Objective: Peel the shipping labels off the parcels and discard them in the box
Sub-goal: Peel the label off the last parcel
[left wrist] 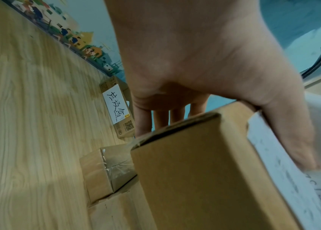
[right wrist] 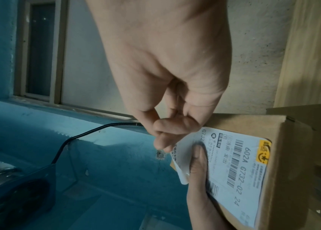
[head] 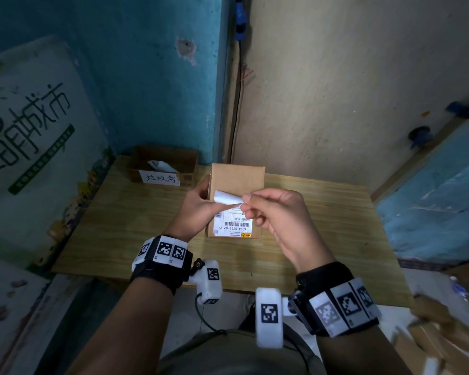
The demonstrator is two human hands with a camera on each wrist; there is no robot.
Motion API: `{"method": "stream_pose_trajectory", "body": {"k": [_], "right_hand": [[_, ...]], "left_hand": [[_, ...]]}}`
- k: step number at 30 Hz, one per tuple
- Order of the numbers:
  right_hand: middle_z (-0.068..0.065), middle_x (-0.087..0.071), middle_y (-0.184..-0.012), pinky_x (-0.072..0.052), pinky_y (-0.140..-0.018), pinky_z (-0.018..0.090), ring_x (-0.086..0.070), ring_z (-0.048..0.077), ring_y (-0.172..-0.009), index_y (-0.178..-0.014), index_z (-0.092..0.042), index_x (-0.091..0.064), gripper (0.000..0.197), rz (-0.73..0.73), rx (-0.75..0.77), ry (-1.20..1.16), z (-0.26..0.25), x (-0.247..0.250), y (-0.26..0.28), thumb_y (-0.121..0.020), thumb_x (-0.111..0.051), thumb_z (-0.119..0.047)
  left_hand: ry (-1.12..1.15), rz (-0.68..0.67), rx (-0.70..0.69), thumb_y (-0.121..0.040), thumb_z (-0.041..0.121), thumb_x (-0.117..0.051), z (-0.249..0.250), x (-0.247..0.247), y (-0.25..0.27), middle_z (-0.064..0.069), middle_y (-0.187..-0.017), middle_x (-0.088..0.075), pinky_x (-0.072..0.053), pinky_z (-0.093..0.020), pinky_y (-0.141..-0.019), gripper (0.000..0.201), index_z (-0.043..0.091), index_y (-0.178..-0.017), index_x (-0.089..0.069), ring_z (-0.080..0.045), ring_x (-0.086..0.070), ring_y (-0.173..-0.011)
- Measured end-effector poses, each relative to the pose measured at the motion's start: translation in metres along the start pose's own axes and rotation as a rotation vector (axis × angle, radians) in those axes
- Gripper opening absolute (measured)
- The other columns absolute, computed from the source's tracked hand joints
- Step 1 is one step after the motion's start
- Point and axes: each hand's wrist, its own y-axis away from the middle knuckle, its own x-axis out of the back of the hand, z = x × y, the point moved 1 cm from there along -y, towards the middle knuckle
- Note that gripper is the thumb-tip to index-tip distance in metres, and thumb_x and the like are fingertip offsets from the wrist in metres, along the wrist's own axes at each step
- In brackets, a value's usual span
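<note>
A brown cardboard parcel [head: 238, 180] is held upright over the wooden table. My left hand [head: 198, 204] grips its left side, thumb pressing on the white shipping label [head: 232, 223]. The label's upper part is peeled away and curls forward. My right hand [head: 257, 204] pinches that loose flap between thumb and forefinger. In the right wrist view the label [right wrist: 232, 165] shows barcodes, and the left thumb [right wrist: 198, 163] lies on it. The left wrist view shows the parcel [left wrist: 195, 179] with fingers [left wrist: 161, 118] behind it. The discard box [head: 163, 167] stands at the table's back left with a crumpled label inside.
A second, taped parcel [left wrist: 104, 169] lies under the held one in the left wrist view. More cardboard boxes [head: 439, 345] are stacked low at the right, off the table. The table [head: 119, 226] sits in a corner between blue and beige walls.
</note>
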Motion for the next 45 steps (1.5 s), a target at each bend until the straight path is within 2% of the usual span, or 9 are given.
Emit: {"method": "stream_pose_trajectory", "body": {"k": [8,14,17,20,23,27,38,42,45], "right_hand": [[0.003,-0.063,-0.061,-0.04,-0.048,0.024,-0.053,0.013,-0.05,-0.088,-0.012,-0.072,0.006,0.053,-0.049,-0.043,0.002,-0.003,-0.007,-0.093,-0.069,-0.012],[0.006,-0.071,-0.065,-0.052,-0.052,0.021,-0.07,0.018,-0.061,-0.091,-0.005,-0.067,0.003,0.072,-0.069,-0.086,0.002,-0.006,-0.008,-0.094,-0.068,-0.006],[0.011,-0.071,-0.068,-0.054,-0.054,0.02,-0.069,0.021,-0.062,-0.1,0.0,-0.064,0.01,0.117,-0.067,-0.107,0.003,-0.006,-0.01,-0.091,-0.068,0.001],[0.016,-0.07,-0.075,-0.053,-0.052,0.021,-0.069,0.021,-0.058,-0.107,-0.011,-0.048,0.031,0.13,-0.122,-0.135,0.004,-0.009,-0.012,-0.09,-0.07,0.001],[0.013,-0.068,-0.067,-0.051,-0.047,0.022,-0.068,0.021,-0.053,-0.107,-0.007,-0.054,0.022,0.083,-0.203,-0.091,0.004,-0.012,-0.012,-0.092,-0.07,-0.008],[0.007,-0.064,-0.058,-0.042,-0.043,0.022,-0.06,0.018,-0.047,-0.094,-0.005,-0.065,0.019,-0.011,-0.253,0.052,0.005,-0.012,-0.012,-0.097,-0.065,-0.023],[0.007,-0.052,-0.048,-0.028,-0.046,0.024,-0.048,0.019,-0.038,-0.061,-0.012,-0.051,0.044,-0.064,-0.176,0.082,0.005,-0.017,-0.014,-0.103,-0.053,-0.025],[0.004,-0.063,-0.061,-0.039,-0.049,0.025,-0.067,0.022,-0.059,-0.052,-0.015,-0.043,0.053,-0.057,-0.121,0.036,0.009,-0.017,-0.019,-0.103,-0.053,-0.021],[0.007,-0.073,-0.072,-0.041,-0.053,0.026,-0.069,0.021,-0.062,-0.052,-0.012,-0.046,0.052,-0.06,-0.104,0.042,0.01,-0.017,-0.018,-0.103,-0.054,-0.018]], "left_hand": [[-0.014,0.018,0.029,-0.073,0.007,-0.084,-0.003,0.003,-0.005,0.01,-0.098,-0.074,-0.051,-0.01,-0.068,0.048,0.019,-0.115,-0.064,0.002,-0.071,-0.086],[-0.034,-0.023,0.0,-0.074,0.007,-0.083,-0.001,0.0,-0.005,0.01,-0.099,-0.072,-0.05,-0.008,-0.066,0.05,0.017,-0.119,-0.062,0.005,-0.07,-0.084],[-0.024,-0.026,-0.005,-0.074,0.007,-0.083,0.0,0.0,-0.007,0.007,-0.102,-0.071,-0.051,-0.01,-0.067,0.055,0.015,-0.123,-0.06,0.003,-0.07,-0.086],[-0.007,-0.008,-0.003,-0.068,0.014,-0.086,-0.003,0.003,-0.009,0.004,-0.101,-0.073,-0.053,-0.015,-0.07,0.056,0.021,-0.118,-0.062,-0.004,-0.071,-0.09],[-0.021,0.024,0.007,-0.068,0.015,-0.086,-0.006,0.007,-0.011,0.004,-0.101,-0.074,-0.054,-0.019,-0.073,0.052,0.026,-0.113,-0.064,-0.007,-0.072,-0.092],[-0.033,0.037,0.017,-0.074,0.004,-0.082,-0.009,0.011,-0.013,0.003,-0.101,-0.073,-0.054,-0.019,-0.071,0.047,0.019,-0.115,-0.063,-0.005,-0.071,-0.087],[0.001,0.013,0.005,-0.078,-0.002,-0.076,-0.007,0.01,-0.015,0.002,-0.096,-0.072,-0.051,-0.012,-0.066,0.038,0.013,-0.111,-0.063,0.002,-0.07,-0.079],[-0.007,0.002,0.003,-0.076,0.01,-0.081,-0.011,0.012,-0.016,0.0,-0.1,-0.074,-0.052,-0.016,-0.07,0.046,0.013,-0.118,-0.063,-0.005,-0.071,-0.088],[-0.004,0.005,0.001,-0.063,0.03,-0.082,-0.011,0.012,-0.016,0.001,-0.103,-0.074,-0.053,-0.017,-0.072,0.063,0.014,-0.12,-0.062,-0.008,-0.071,-0.092]]}}
